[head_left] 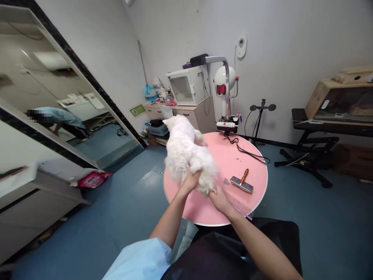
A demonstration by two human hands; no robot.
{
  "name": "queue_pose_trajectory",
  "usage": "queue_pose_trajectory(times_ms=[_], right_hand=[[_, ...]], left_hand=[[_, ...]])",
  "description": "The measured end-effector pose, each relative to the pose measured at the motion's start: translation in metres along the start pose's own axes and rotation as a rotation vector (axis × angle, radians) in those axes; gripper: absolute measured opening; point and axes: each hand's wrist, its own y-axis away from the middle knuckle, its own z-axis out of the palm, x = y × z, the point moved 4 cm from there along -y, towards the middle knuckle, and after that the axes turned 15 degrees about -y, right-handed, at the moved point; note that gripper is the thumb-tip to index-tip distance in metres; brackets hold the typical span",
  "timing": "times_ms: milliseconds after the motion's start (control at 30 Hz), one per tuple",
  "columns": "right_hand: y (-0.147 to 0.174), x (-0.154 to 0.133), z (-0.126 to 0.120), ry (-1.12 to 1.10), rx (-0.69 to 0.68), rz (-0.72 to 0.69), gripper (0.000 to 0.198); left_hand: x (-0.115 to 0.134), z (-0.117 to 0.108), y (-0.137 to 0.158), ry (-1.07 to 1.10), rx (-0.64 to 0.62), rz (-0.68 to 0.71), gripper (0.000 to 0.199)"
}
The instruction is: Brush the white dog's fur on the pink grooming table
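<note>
A fluffy white animal (pixel 182 149) is on a round pink table (pixel 221 155), its back end toward me and its head facing away; I cannot tell whether it is a dog or a cat. My left hand (pixel 192 181) is closed around the fur at its rear, by the top of a hind leg. At the lower end of that leg, my right hand (pixel 218 198) pinches the furry foot, with the fingertips partly hidden. A long-toothed comb (pixel 240 204) with a purple spine lies beside my right wrist. Farther right is a slicker brush (pixel 243 182) with a wooden handle.
Tufts of loose hair (pixel 226 181) lie on the tabletop. A black cord (pixel 241 149) crosses its far edge, below a metal arm (pixel 225 66) and a white dryer (pixel 225 79). A mirror (pixel 58 89) at left reflects a bent-over person. A wooden box (pixel 340 101) stands right.
</note>
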Motion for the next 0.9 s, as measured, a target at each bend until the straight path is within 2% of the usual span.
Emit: queue_pose_trajectory(times_ms=[67, 167, 233, 300, 333, 400, 433, 467, 500, 567, 600, 667, 733, 800, 900], right_hand=[[0.005, 0.006, 0.006, 0.218, 0.094, -0.081, 0.030], [0.013, 0.013, 0.015, 0.425, 0.125, -0.124, 0.037], [0.017, 0.010, 0.018, 0.463, 0.115, -0.173, 0.035], [0.018, 0.005, 0.018, 0.504, 0.106, -0.195, 0.032], [0.017, 0.003, 0.018, 0.543, 0.101, -0.192, 0.031], [0.016, 0.000, 0.020, 0.647, 0.087, -0.177, 0.029], [0.015, -0.001, 0.023, 0.706, 0.069, -0.173, 0.029], [0.015, -0.002, 0.027, 0.760, 0.046, -0.173, 0.028], [0.014, -0.002, 0.030, 0.804, 0.023, -0.177, 0.028], [0.014, -0.002, 0.037, 0.852, -0.007, -0.182, 0.028], [0.014, -0.002, 0.038, 0.861, -0.007, -0.181, 0.028], [0.015, -0.003, 0.039, 0.860, 0.011, -0.175, 0.032], [0.017, -0.003, 0.038, 0.861, 0.017, -0.158, 0.034], [0.017, -0.002, 0.038, 0.862, 0.017, -0.140, 0.036], [0.017, 0.000, 0.040, 0.863, 0.008, -0.145, 0.039]], left_hand=[[0.009, -0.004, 0.003, -0.204, 0.105, 0.087, 0.021], [0.020, -0.002, 0.005, -0.467, 0.058, 0.220, 0.027], [0.027, -0.013, 0.006, -0.637, 0.111, 0.206, 0.023], [0.043, -0.034, 0.011, -0.750, 0.226, 0.165, 0.025], [0.055, -0.041, 0.016, -0.797, 0.289, 0.189, 0.027], [0.089, -0.039, 0.031, -0.949, 0.463, 0.470, 0.035], [0.103, -0.025, 0.036, -1.012, 0.415, 0.642, 0.037], [0.111, -0.004, 0.038, -1.098, 0.246, 0.757, 0.035], [0.113, 0.019, 0.037, -1.202, 0.048, 0.786, 0.032], [0.103, 0.055, 0.026, -1.465, -0.348, 0.647, 0.024], [0.096, 0.063, 0.020, -1.585, -0.476, 0.559, 0.022], [0.086, 0.061, 0.009, -1.683, -0.540, 0.496, 0.022], [0.079, 0.040, 0.004, -1.732, -0.434, 0.546, 0.019], [0.074, 0.012, 0.009, -1.743, -0.103, 0.720, 0.032], [0.053, -0.025, 0.027, -1.580, 0.284, 0.747, 0.053]])
